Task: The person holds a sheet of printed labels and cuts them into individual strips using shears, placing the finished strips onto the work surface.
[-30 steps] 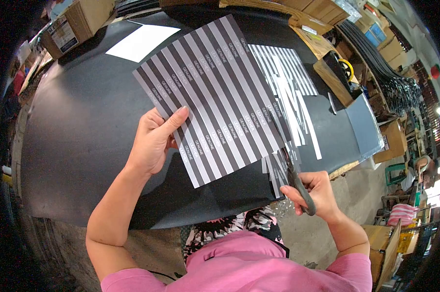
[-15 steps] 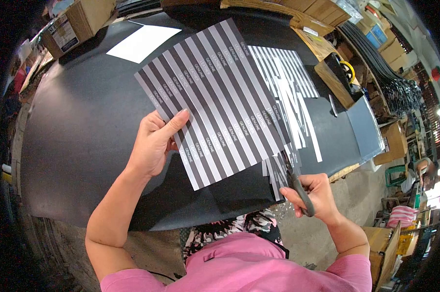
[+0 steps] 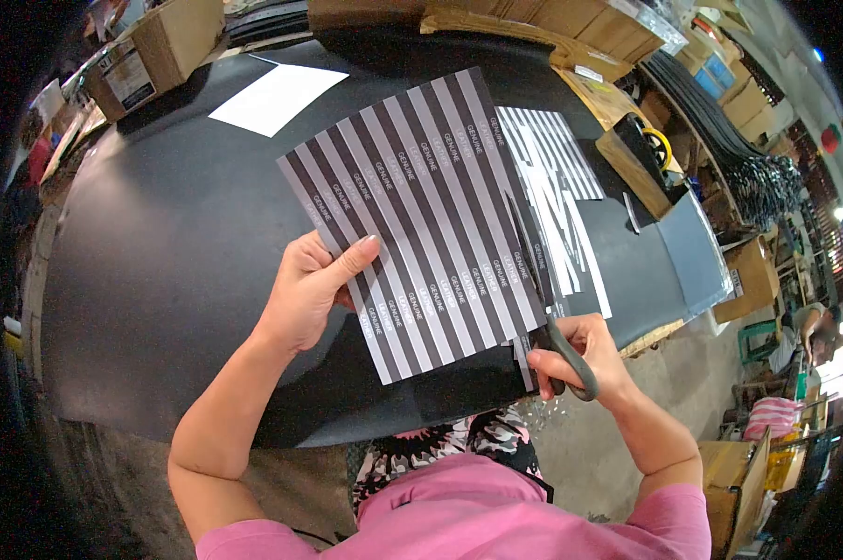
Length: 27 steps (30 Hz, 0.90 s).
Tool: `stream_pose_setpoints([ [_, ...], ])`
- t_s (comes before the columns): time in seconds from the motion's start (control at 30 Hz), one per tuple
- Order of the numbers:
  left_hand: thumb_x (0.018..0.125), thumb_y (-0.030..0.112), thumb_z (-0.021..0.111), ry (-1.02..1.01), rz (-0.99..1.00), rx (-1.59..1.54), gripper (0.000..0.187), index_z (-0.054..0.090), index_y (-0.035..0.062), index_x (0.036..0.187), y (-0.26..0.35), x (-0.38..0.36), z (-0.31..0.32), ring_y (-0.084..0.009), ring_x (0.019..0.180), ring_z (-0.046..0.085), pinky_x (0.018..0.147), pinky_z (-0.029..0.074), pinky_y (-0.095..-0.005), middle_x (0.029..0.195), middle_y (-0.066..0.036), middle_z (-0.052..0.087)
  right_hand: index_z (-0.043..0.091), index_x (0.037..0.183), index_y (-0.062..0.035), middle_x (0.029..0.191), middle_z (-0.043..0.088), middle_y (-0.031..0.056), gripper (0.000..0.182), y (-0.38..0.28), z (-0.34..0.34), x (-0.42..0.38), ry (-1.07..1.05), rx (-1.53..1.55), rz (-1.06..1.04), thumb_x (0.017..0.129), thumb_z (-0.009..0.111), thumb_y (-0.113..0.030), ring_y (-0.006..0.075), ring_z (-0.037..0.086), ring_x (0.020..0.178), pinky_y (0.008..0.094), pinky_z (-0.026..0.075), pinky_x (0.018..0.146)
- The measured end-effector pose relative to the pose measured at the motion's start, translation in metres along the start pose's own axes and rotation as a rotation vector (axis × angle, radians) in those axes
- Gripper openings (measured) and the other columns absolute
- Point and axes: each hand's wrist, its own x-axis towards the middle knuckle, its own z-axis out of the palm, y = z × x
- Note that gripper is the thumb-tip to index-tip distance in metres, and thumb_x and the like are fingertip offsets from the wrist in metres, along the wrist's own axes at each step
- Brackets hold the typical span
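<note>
My left hand (image 3: pixel 307 291) pinches the left edge of a striped sheet (image 3: pixel 421 224), thumb on top and fingers underneath. The sheet has dark and light grey stripes printed with "GENUINE LEATHER" and is held tilted above the table. In my right hand (image 3: pixel 589 359) is a pair of scissors (image 3: pixel 578 366), its dark handles gripped by the fingers. The long blades point away from me along the sheet's right edge, beside its outermost stripe. Beyond the blades lie loose cut strips (image 3: pixel 559 224), and another striped sheet (image 3: pixel 575 154) is partly under them.
A black-covered table (image 3: pixel 151 271) spreads before me, with a white sheet (image 3: pixel 277 98) at its back left. Cardboard boxes (image 3: pixel 165 56) line the far side. An open box (image 3: pixel 631 163) with a yellow roll stands at right. A person (image 3: pixel 813 331) is at the far right.
The scissors have moved forward, and their blades now lie along the sheet's right edge. The held sheet has shifted slightly right. Both hands keep their grip.
</note>
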Motion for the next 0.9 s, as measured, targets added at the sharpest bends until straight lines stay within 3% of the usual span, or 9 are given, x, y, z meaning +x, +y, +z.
stream_pose_setpoints([
  [0.3, 0.088, 0.021, 0.058, -0.024, -0.003, -0.046, 0.023, 0.056, 0.0007, 0.098, -0.0032, 0.0004, -0.0018, -0.0101, 0.061, 0.065, 0.044, 0.053, -0.0213, 0.082, -0.011, 0.066, 0.062, 0.067, 0.0021, 0.052, 0.055, 0.0008, 0.017, 0.0002, 0.0055, 0.0045, 0.122, -0.065, -0.097, 0.073, 0.070, -0.012, 0.0056, 0.053, 0.043, 0.0197, 0.040, 0.038],
  [0.9, 0.089, 0.019, 0.057, -0.021, -0.016, -0.101, 0.023, 0.056, -0.0010, 0.099, -0.0004, -0.0003, 0.0007, -0.0123, 0.065, 0.066, 0.050, 0.057, -0.0241, 0.083, -0.013, 0.066, 0.063, 0.068, 0.0033, 0.052, 0.055, 0.0010, 0.016, -0.0007, 0.0090, 0.0050, 0.188, -0.069, -0.085, 0.072, 0.071, -0.009, 0.0055, 0.051, 0.041, 0.0200, 0.038, 0.036],
])
